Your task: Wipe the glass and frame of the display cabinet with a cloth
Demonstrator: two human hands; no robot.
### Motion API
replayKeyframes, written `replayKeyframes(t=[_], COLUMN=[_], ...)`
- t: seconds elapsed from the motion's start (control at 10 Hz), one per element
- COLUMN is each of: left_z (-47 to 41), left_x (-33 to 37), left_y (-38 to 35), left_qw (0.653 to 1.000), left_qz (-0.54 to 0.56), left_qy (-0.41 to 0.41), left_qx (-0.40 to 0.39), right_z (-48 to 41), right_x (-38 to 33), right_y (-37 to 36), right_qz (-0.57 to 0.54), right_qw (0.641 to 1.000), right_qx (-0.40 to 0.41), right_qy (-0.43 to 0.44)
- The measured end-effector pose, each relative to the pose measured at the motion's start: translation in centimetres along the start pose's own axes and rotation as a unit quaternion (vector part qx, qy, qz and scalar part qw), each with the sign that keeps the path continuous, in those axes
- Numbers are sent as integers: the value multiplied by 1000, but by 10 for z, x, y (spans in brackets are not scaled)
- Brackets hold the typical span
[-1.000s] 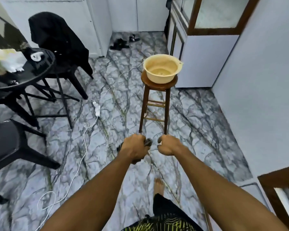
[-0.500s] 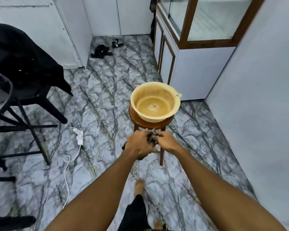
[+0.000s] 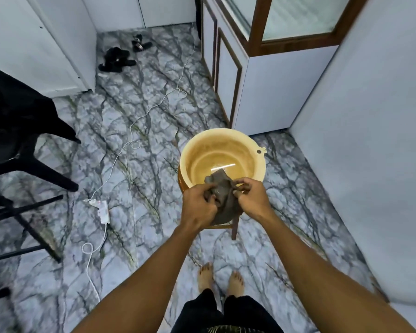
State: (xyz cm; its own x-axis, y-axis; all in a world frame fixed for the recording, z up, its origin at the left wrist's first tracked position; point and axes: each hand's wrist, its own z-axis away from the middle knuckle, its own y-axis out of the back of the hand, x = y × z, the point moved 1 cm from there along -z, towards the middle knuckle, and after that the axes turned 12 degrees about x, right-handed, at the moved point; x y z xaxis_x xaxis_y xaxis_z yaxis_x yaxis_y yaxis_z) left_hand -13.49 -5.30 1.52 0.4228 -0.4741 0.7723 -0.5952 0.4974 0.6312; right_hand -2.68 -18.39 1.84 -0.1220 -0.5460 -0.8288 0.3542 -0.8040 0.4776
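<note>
Over the basin [image 3: 222,152], left hand [image 3: 198,206] and right hand [image 3: 251,197] grip the bunched cloth [image 3: 222,188].

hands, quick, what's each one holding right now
Left hand: curled round the grey cloth, above the yellow basin.
Right hand: pinching the same cloth's other side.

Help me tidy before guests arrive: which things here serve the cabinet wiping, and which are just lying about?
For the job: grey-brown cloth, gripped by left hand and right hand; round yellow plastic basin; brown wooden stool under it; wood-framed glass display cabinet.
Lying about: black footwear; white power strip and cord; black plastic chair.
</note>
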Motion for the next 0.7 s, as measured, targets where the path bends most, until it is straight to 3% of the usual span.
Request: replayKeyframes(t=[0.1, 0.3, 0.4, 0.5, 0.6, 0.7], left_z=[-11, -22, -24, -25, -30, -28], left_x=[1, 4, -3, -9, -11, -8], left_y=[-6, -14, -12, -15, -19, -24], left_qw=[999, 970, 968, 943, 923, 931], left_qz=[-35, -223, -210, -236, -274, -262], left_qy=[-21, -85, -128, -185, -187, -184], left_qx=[-2, -55, -52, -143, -195, -174], right_z=[-8, -9, -9, -13, -19, -21], right_x=[2, 3, 6, 11, 14, 16], right_y=[1, 6, 8, 6, 2, -1], right_qz=[28, 191, 243, 305, 328, 313], right_qw=[999, 972, 943, 918, 909, 906], right_qx=[39, 4, -64, -101, -100, -93], right_qy=[25, 139, 219, 235, 235, 271])
